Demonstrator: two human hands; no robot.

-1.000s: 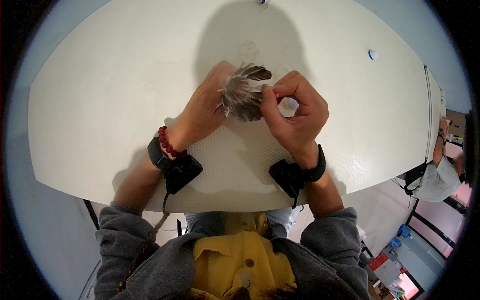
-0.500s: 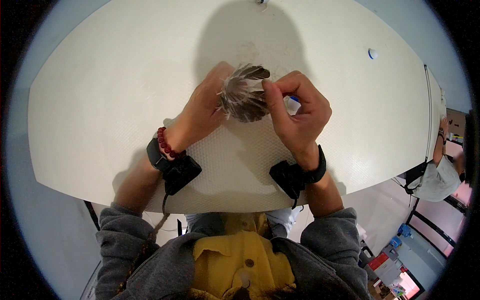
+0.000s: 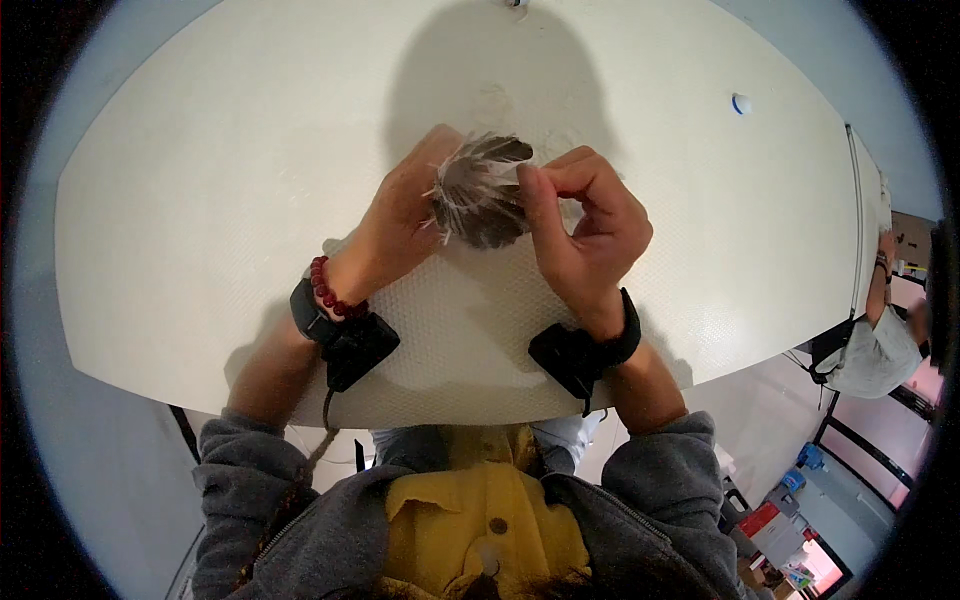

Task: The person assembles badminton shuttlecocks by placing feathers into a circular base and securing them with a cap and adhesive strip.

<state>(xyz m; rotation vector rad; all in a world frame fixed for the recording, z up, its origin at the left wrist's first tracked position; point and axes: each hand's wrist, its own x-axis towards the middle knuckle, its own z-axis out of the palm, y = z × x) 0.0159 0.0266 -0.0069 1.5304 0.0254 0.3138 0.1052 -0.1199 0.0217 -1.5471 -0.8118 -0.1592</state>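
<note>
At upper centre, a feather bundle (image 3: pixel 487 205) is gripped by the left hand (image 3: pixel 405 212), fingers largely hidden; the right hand (image 3: pixel 595 228) is pinched beside it, any held item indiscernible.

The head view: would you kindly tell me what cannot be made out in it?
In the head view:
Left hand: its grip, hidden behind the feathers.
Right hand: whether its pinch holds anything, covered by its fingers.
Top object: cut off by the upper edge.
Blue-and-white object: too small to identify.
Co-worker: partly lost in the dark rim.
</note>
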